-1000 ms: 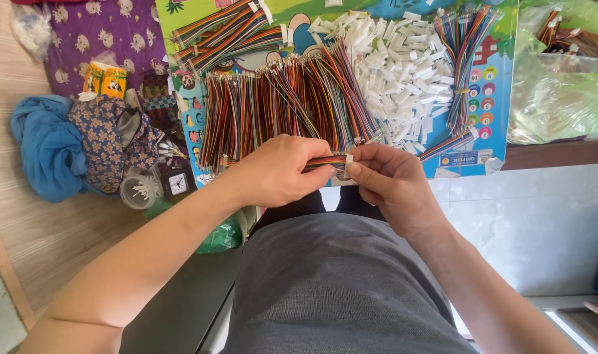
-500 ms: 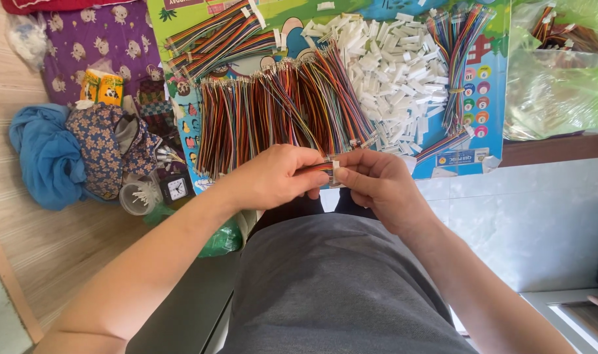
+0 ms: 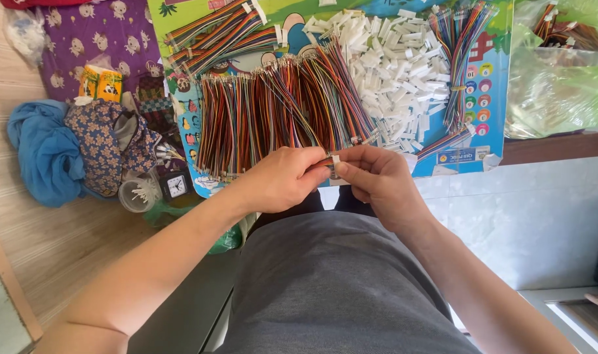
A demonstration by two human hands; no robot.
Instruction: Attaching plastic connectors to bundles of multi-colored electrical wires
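White plastic, a small connector, is pinched between the fingertips of the left hand and right hand, both clamped on it. Multicoloured wire bundles are spread at twelve o'clock, white connector pile at one o'clock.

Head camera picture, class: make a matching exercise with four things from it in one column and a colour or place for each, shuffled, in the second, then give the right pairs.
Column one:
1. small connector
2. pile of plastic housings
3. crumpled cloth
4. little clock

Column two:
A. blue, lying at the far left on the wooden floor
B. white, heaped on the colourful board
C. pinched between the left hand and right hand
D. beside a round clear tub, near the board's left edge

Pairs: 1-C, 2-B, 3-A, 4-D
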